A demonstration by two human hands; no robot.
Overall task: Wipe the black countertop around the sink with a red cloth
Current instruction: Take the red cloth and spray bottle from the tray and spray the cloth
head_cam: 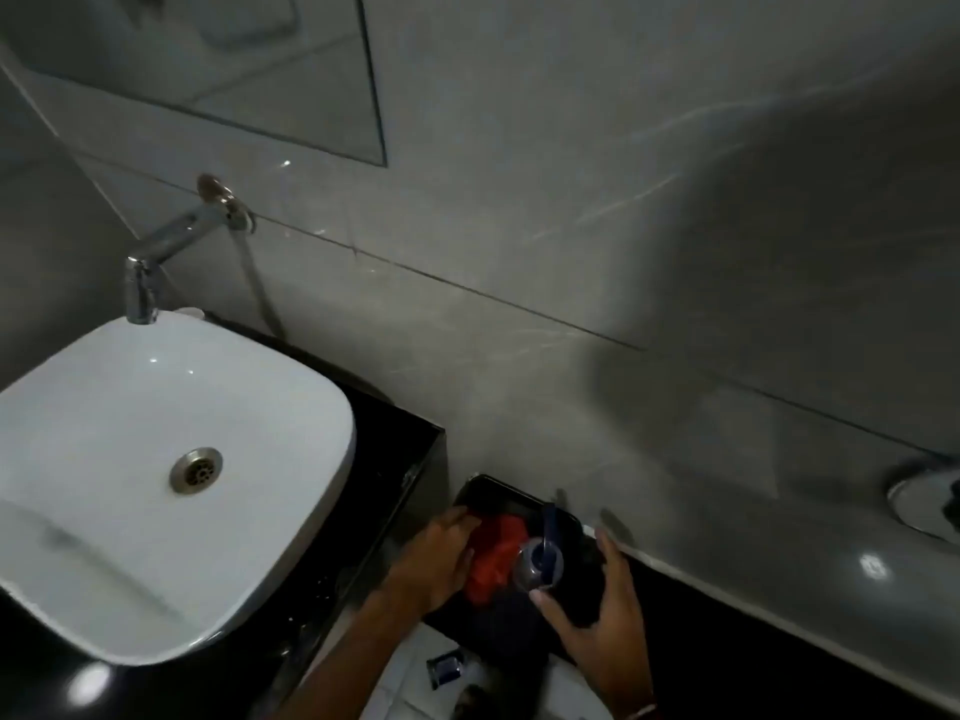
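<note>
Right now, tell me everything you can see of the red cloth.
The red cloth is a crumpled, bunched piece of soft-looking fabric, orange-red, not spread flat. It lies low beside the black countertop, to the right of the white sink, inside a dark container near the wall. The left hand rests on its left side, fingers over its upper edge. A small round container with a blue stick overlaps its right side. The right hand is near it, apparently on the dark container rather than the cloth.

Head view looks steeply down, close over sink point(156, 433) and countertop point(395, 423)
</note>
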